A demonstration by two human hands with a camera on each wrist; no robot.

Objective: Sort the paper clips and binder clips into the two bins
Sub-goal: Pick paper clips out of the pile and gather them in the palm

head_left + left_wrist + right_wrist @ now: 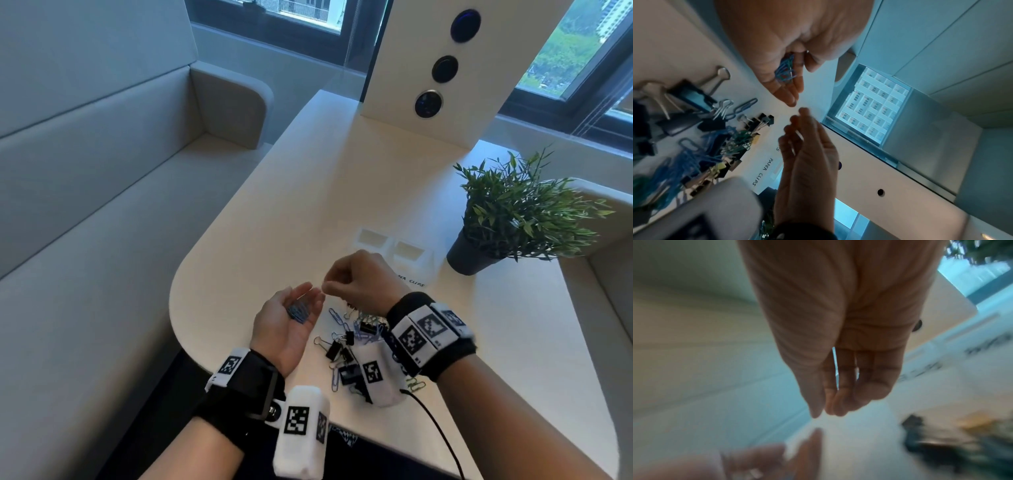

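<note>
Several blue paper clips (297, 312) lie in the upturned palm of my left hand (310, 294), which is cupped with relaxed fingers just left of the pile. A mixed pile of paper clips and black binder clips (356, 337) lies on the white table under my right wrist. My right hand (327, 286) hovers over the pile with curled, bunched fingertips close to the left fingertips. No clip shows between them. The left wrist view shows the clips in the palm (785, 73) and the pile (715, 146). Two small white bins (359, 244) (429, 262) stand side by side behind the hands.
A handwritten "PAPER CLIPS" label (416, 283) lies on the table in front of the right bin. A potted plant (513, 219) stands to the right of the bins. A white panel (442, 68) rises at the table's far end. The table's rounded edge (178, 308) is left of my left hand.
</note>
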